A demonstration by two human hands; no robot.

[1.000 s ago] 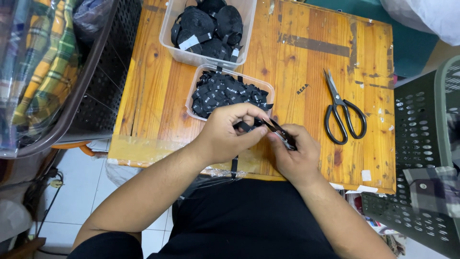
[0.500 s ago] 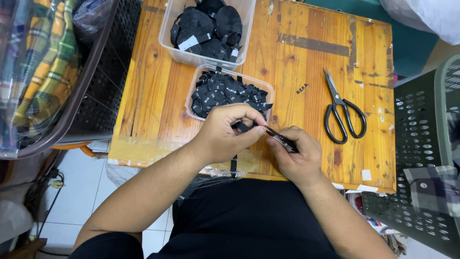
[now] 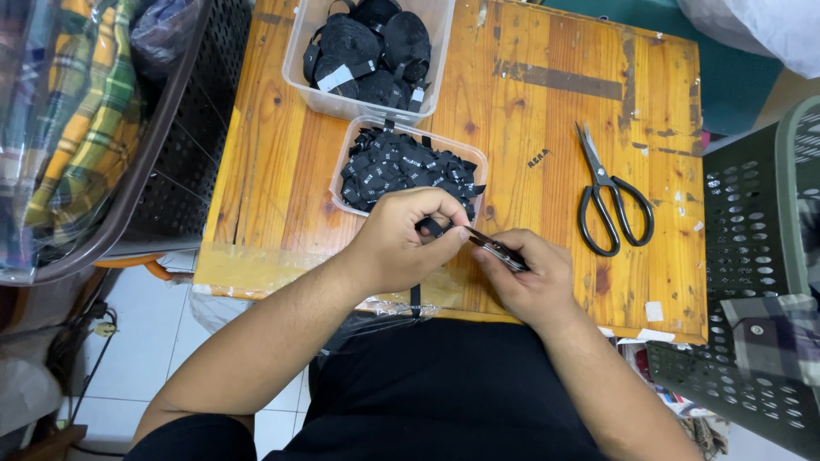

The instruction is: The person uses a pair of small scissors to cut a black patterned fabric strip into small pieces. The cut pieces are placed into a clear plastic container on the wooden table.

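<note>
- While both hands meet at the near table edge, the left hand (image 3: 401, 243) pinches a small black label strip (image 3: 434, 227) between thumb and curled fingers, closed tight on it.
- Right hand (image 3: 530, 282) is closed around a thin dark tool (image 3: 495, 249), probably snips or tweezers; view too small to say which. Its tip touches the strip end by the left fingertips.
- Strip sits between the two hands, just in front of the near tub, above the wooden table (image 3: 547, 119).
- Risk: the tool tip is right against the left fingertips, so a slip could nick a finger or cut the strip crooked.
- Risk: the strip is small and held only by a pinch; a loosened grip could drop it off the table edge into the lap.
- Near clear tub (image 3: 350, 162) holds loose cut black labels, touching the left knuckles' far side; a bump could shove it.
- Far clear tub (image 3: 299, 60) holds black ribbon rolls, just behind the near one.
- Black scissors (image 3: 611, 201) lie shut on the table, right of the hands, well apart.
- Dark basket (image 3: 743, 256) stands right of the table; another basket with plaid cloth (image 3: 77, 137) crowds the left side.
- Nothing lies between hands and tubs.
</note>
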